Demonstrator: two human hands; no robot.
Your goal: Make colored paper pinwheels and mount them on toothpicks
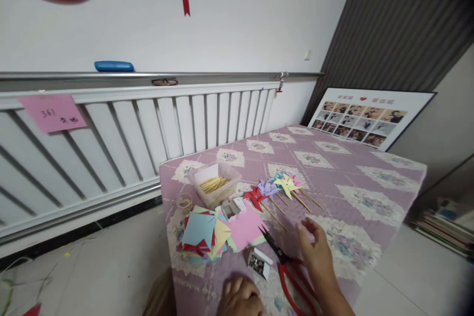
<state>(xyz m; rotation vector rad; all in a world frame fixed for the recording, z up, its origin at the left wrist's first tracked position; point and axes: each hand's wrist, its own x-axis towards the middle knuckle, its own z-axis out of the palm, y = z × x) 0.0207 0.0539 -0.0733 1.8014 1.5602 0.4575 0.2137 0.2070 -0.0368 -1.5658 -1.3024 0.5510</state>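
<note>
My right hand hovers low over the purple quilted table, fingers slightly spread, holding nothing, just right of the red-handled scissors. Curled at the table's near edge, my left hand rests with fingers folded and nothing visible in them. A small open box of pins lies between the hands. Beyond it is a pile of coloured paper squares. A row of finished paper pinwheels on sticks lies past the scissors.
A clear plastic tub of wooden sticks and a small round container stand near the table's far left corner. Behind are a white radiator, a pink note and a leaning photo board. Books lie on the floor at right.
</note>
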